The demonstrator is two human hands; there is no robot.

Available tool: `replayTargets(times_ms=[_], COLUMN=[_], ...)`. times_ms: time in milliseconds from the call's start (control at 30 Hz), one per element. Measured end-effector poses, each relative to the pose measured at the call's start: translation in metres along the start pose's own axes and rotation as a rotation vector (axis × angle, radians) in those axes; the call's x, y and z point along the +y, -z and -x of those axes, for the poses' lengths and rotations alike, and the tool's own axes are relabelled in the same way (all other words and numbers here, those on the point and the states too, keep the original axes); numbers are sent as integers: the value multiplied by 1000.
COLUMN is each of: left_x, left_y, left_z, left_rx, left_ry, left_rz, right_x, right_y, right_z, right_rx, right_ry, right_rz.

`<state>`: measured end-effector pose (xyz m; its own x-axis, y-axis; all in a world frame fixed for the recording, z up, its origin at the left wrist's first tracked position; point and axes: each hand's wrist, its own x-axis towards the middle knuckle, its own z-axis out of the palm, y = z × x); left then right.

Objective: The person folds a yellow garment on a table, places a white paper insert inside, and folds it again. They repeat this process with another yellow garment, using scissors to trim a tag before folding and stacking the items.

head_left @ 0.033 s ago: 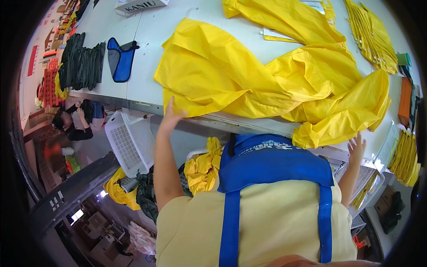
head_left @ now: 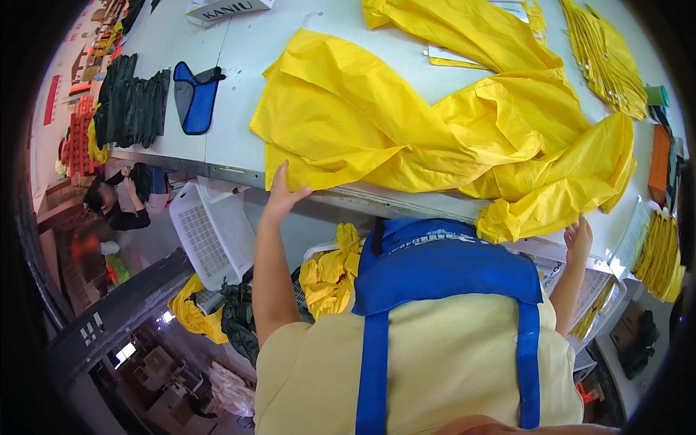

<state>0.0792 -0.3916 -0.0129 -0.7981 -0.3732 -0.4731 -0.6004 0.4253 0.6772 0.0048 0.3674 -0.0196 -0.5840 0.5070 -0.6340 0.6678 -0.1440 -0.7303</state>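
Observation:
A large piece of thin yellow fabric (head_left: 377, 123) lies loosely spread and creased across the white table, part of it bunched at the near right. My left hand (head_left: 283, 197) is at the table's front edge, by the near left corner of the fabric. Its thumb and fingers are apart, with nothing seen between them. Close to the bunched end, my right hand (head_left: 578, 238) is raised just below the fabric. Its fingers are loosely bent and hold nothing that I can see. Whether either hand touches the fabric is hard to tell.
On the table (head_left: 239, 94) lie a dark green folded stack (head_left: 138, 109), a blue and grey cloth piece (head_left: 196, 101), a white box (head_left: 228, 9) and a yellow stack (head_left: 605, 61). A white basket (head_left: 214, 232) stands below at left. Beyond it sits another person (head_left: 127, 196).
My right hand has drawn its spread fingers closer together. My left hand has turned slightly, its thumb reaching farther right along the table edge. The fabric lies as before.

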Motion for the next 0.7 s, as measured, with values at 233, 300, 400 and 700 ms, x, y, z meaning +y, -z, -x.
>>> replayTargets(times_ms=[233,300,400,700], left_x=[149,212,258,143], left_y=[-36,-70,-88,-1], left_z=[-67,-92,-105,58], left_rx=[238,235,-193,258], left_ry=[-683,-936,-858,-908], left_rz=[-514,-726,-1130,-919], right_x=[-113,-106,-136,-258], right_y=[-48,-52,-63,152], right_z=[-50,-115,-104,-39], right_rx=[414,583,464,547], right_ry=[394,568,758,997], right_rz=[337,689,912,1063])
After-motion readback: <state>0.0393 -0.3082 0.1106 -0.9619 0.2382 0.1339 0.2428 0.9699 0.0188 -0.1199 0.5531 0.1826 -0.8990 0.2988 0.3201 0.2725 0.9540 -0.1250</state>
